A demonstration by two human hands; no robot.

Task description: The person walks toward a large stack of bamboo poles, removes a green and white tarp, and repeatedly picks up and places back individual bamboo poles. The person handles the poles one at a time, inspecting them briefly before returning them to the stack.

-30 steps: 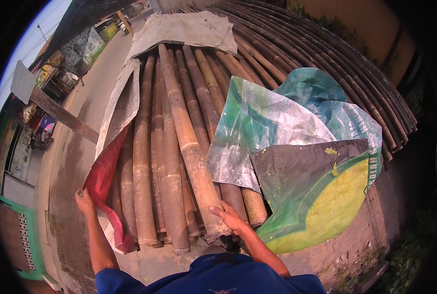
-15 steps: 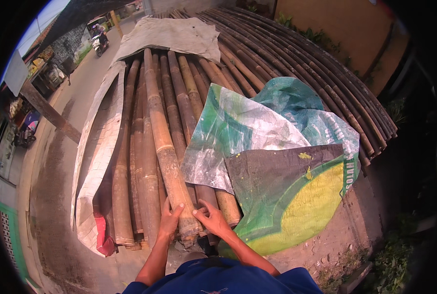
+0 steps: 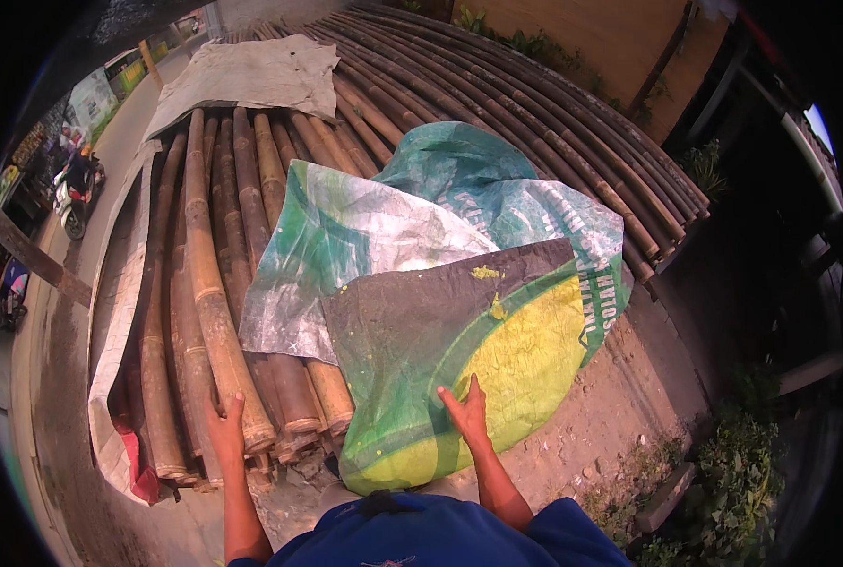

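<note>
A sunlit road (image 3: 124, 156) faces an ochre wall (image 3: 596, 47).

Shirt (image 3: 431, 536) deep blue, cloth softly creased. Right sleeve (image 3: 573, 531) same blue, short — right forearm (image 3: 498, 484) bare past its edge. Left sleeve (image 3: 244, 563) also blue, only a sliver at the near edge. Small pale line-print (image 3: 388, 563) on the shirt, near edge, cut off; design unreadable. Darker patch (image 3: 381, 504) at the shirt's far edge — collar or shadow, cannot tell. Left forearm (image 3: 241, 510) and both hands (image 3: 225, 430) (image 3: 469, 416) bare.
</note>
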